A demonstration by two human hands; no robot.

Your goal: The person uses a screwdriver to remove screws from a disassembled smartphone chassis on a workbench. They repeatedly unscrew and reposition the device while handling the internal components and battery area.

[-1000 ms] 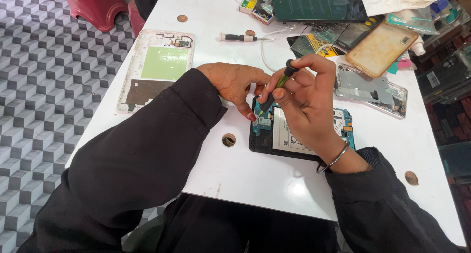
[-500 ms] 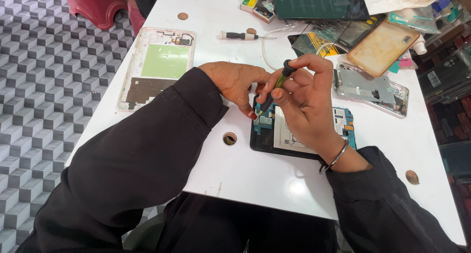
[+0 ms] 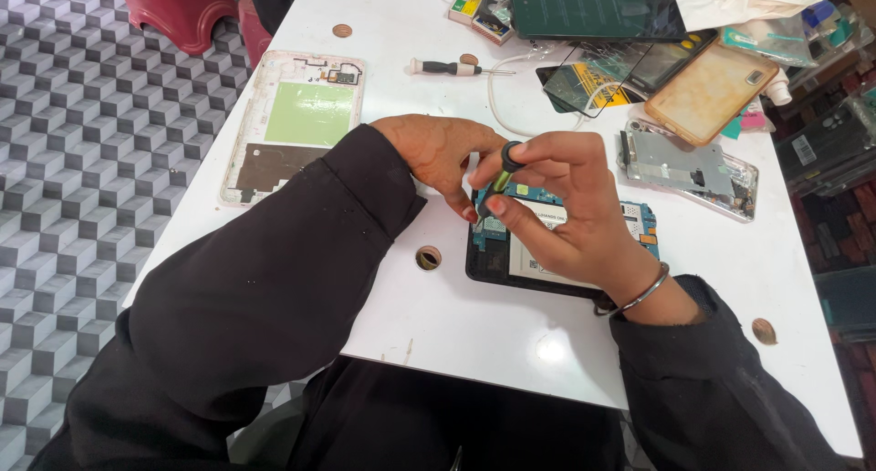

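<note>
An opened tablet [image 3: 538, 261] with a blue circuit board and a white battery lies on the white table [image 3: 474, 316]. My right hand [image 3: 557, 206] grips a small green-handled screwdriver [image 3: 497, 181], held nearly upright with its tip down on the board's left end. My left hand [image 3: 438, 156] rests just left of it, fingertips pressing on the tablet's upper left corner. Both arms wear black sleeves, and a metal bangle sits on my right wrist.
A white tablet back frame with a green patch [image 3: 297, 124] lies at the left. Behind are a black-handled screwdriver [image 3: 447, 67], a white cable, a metal frame [image 3: 689, 168], a tan phone cover [image 3: 707, 92], a dark tablet [image 3: 593, 5] and clutter. The table has round holes [image 3: 428, 257].
Both hands stay on the tablet; the screwdriver has tilted and turned only slightly in my right fingers.
</note>
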